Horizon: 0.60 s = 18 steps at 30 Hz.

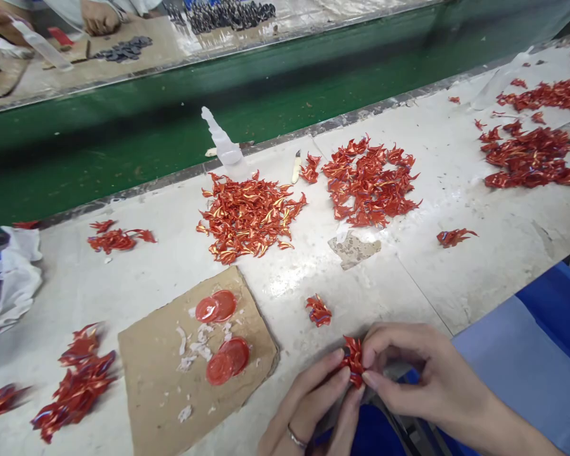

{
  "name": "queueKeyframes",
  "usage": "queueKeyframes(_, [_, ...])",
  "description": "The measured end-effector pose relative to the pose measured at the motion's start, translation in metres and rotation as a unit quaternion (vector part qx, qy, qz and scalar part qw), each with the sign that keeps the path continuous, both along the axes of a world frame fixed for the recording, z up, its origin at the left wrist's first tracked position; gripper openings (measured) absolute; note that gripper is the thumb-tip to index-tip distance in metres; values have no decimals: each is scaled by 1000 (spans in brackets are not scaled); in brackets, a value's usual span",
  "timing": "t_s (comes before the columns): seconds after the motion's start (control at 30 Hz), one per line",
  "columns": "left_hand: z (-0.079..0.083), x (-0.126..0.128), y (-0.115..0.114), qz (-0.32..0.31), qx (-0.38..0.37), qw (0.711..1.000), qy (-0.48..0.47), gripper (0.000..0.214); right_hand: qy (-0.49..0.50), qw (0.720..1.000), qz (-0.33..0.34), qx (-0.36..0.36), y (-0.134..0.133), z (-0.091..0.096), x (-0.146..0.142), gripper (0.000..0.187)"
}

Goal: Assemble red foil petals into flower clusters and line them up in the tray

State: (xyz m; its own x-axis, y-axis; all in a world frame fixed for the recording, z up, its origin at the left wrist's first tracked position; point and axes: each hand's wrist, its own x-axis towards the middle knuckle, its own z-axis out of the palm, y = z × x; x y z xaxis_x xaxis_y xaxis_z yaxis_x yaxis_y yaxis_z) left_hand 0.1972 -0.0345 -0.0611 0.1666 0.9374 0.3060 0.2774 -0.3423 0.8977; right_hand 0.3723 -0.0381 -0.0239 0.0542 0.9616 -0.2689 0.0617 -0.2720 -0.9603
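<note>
The left hand [308,399] and right hand [420,370] pinch a shiny red foil bit [354,361] that looks light and thin, so hold its edges softly.

The only view comes from a camera worn on the person's head, looking forward and down across a white table [399,278] toward a green conveyor belt [171,126], with the left hand [308,405] and right hand [422,373] close by at the bottom edge.

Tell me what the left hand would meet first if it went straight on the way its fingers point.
The left hand would meet the crumpled red foil piece first: its fingertips are on it, and the right hand grips it from the other side.
</note>
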Motion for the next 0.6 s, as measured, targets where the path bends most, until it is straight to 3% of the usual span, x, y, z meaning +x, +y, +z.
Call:
queueKeyframes(0.23, [0, 2, -1, 11, -21, 1000, -4, 22, -83, 995, 1, 48, 4, 4, -3, 11])
queueKeyframes(0.4, [3, 7, 4, 16, 21, 999, 28, 21, -115, 987, -28, 112, 2, 7, -5, 11])
queueKeyframes(0.5, [5, 8, 5, 13, 32, 999, 38, 24, -31, 999, -21, 17, 1, 5, -2, 9])
queueKeyframes(0.6, [8, 9, 7, 2, 43, 998, 43, 28, 34, 994, 21, -97, 3, 5, 6, 4])
